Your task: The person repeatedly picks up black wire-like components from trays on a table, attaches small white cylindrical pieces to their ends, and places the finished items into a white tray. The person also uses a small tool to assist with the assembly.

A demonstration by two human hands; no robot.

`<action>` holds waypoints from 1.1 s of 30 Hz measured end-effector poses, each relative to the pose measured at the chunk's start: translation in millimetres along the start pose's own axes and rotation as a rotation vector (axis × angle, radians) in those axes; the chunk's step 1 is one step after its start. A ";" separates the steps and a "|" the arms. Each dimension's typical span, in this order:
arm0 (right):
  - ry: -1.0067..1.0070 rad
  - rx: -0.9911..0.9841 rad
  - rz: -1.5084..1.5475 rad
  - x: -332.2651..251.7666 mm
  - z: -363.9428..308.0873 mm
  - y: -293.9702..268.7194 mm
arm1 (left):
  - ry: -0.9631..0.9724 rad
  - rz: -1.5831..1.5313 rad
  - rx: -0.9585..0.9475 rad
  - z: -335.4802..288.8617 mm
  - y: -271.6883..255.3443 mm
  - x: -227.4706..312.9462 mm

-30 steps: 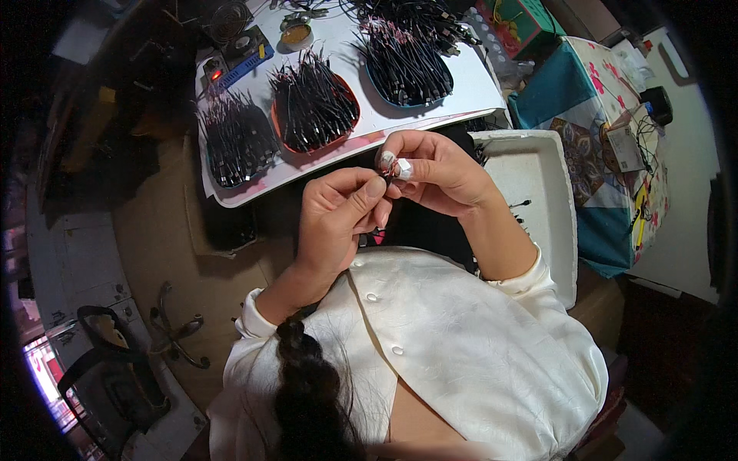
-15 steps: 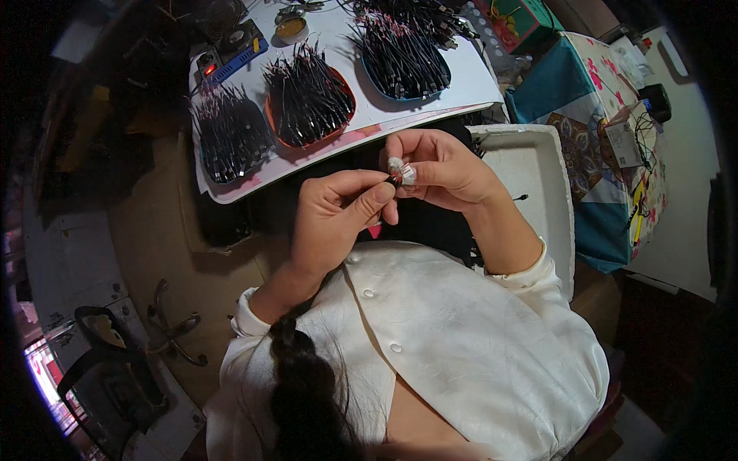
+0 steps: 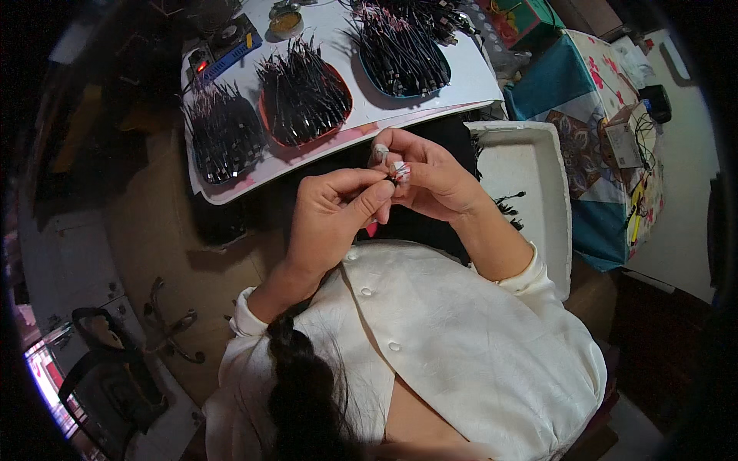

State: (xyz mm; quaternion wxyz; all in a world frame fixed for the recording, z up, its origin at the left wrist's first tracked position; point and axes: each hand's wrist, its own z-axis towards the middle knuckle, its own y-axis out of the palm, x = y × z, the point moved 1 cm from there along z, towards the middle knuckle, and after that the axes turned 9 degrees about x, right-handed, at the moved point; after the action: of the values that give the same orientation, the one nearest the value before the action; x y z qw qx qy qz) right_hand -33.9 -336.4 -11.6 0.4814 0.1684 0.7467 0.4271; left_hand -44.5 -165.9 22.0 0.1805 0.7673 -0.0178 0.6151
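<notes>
My left hand (image 3: 334, 215) is closed, thumb and forefinger pinching a short black cable (image 3: 390, 180) in front of my chest. Thin wires, at least one of them red, stick out from the cable's end. They lie against the thumb of my right hand (image 3: 430, 173), whose thumb and forefinger tips are wrapped in white tape. My right forefinger is lifted a little off the thumb, while the other fingers curl behind the cable end. Most of the cable is hidden inside my left hand.
Ahead, a white table (image 3: 377, 119) holds an orange tray (image 3: 265, 123) and a blue tray (image 3: 365, 77) of black cables, with another cable pile (image 3: 223, 138) at left. A blue device (image 3: 231, 58) with a red light stands behind. At right is a white foam box (image 3: 538, 184) with cables.
My right forefinger has lifted away from the thumb, and the wires now show across the taped thumb. The right hand has shifted slightly left; my left hand keeps its pinch.
</notes>
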 end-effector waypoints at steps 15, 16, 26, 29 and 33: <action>-0.589 0.159 -1.219 -12.8 -26.5 15.5 | 0.023 0.022 -0.064 -3.1 -7.3 -4.1; -0.597 0.121 -1.251 -16.4 -26.0 15.9 | -0.028 0.008 -0.057 -5.1 -10.6 -3.3; -0.938 -0.010 -1.549 -36.0 -39.5 15.0 | -0.364 -0.219 -0.247 1.2 -25.4 -0.4; -0.984 -0.077 -1.533 -36.0 -34.1 17.7 | -0.370 -0.224 -0.285 4.5 -23.2 0.2; -0.994 -0.112 -1.514 -39.0 -31.0 20.8 | -0.344 -0.203 -0.281 6.4 -20.7 0.2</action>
State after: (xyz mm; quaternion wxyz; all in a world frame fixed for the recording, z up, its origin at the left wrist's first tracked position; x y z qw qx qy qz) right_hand -45.3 -365.0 32.7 0.9077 -0.2262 0.3418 -0.0899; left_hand -33.3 -148.4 15.7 0.3405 0.8261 -0.0565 0.4456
